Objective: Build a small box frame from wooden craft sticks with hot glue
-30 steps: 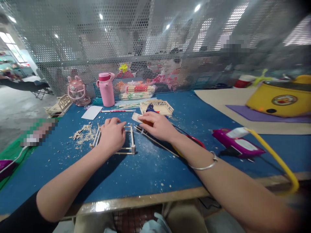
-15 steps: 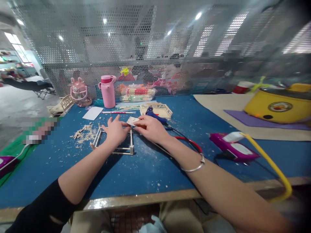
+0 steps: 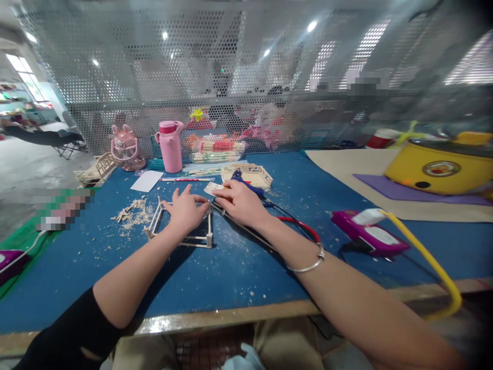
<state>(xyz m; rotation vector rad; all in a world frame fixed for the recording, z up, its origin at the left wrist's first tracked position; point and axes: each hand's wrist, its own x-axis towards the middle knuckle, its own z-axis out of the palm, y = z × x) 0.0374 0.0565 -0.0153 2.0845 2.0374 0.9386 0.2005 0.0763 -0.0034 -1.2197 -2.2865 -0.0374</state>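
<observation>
My left hand (image 3: 187, 209) reaches over a small frame of wooden sticks (image 3: 210, 228) on the blue table. Its thumb and forefinger close at the frame's far right corner, while its other fingers are spread. Beside it, my right hand (image 3: 242, 204) has its fingers bent over a small pale card (image 3: 212, 188) with marks on it; the thumb is partly hidden. Under the right hand and wrist runs a long thin strip (image 3: 250, 232). Just beyond that hand lies a blue glue gun (image 3: 246, 181), partly over a shallow wooden-stick tray (image 3: 265, 177).
Wood scraps (image 3: 134, 213) lie left of the frame. A white card (image 3: 147, 181), a pink bottle (image 3: 169, 149) and a clear pink jug (image 3: 126, 149) stand farther back. At right are a purple power strip (image 3: 370, 236) with a yellow cable and a yellow pot (image 3: 439, 167).
My right hand has shifted slightly right and farther away, with the small card moving along. My left hand stays at the frame's corner, its thumb and forefinger a little nearer the right hand.
</observation>
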